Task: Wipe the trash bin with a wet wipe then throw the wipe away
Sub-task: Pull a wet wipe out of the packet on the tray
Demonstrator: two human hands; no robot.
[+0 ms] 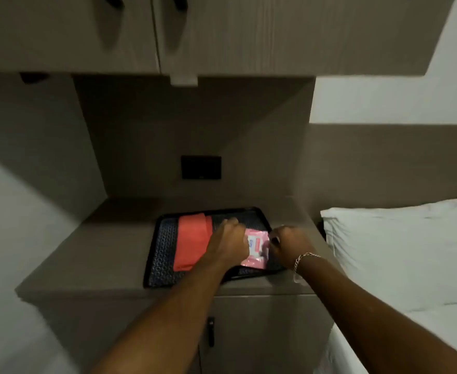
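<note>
a bedroom, likely in a hotel or small flat: a bed (424, 306) with a white pillow (399, 247) stands just beside a built-in bedside cabinet (248, 333). wall cupboards (222, 33) hang above the counter (87, 260), a dark socket plate (201, 167) sits in the niche, and a black tray (162, 255) rests on the counter.

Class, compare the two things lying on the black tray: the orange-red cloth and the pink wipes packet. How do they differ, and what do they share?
The orange-red cloth is plain, matte and larger; the pink wipes packet is smaller, glossy and carries a printed label. The cloth lies on the tray's left part with no hand gripping it, while the packet sits right of it, handled by the left hand and right hand. Both rest on the black tray.
</note>
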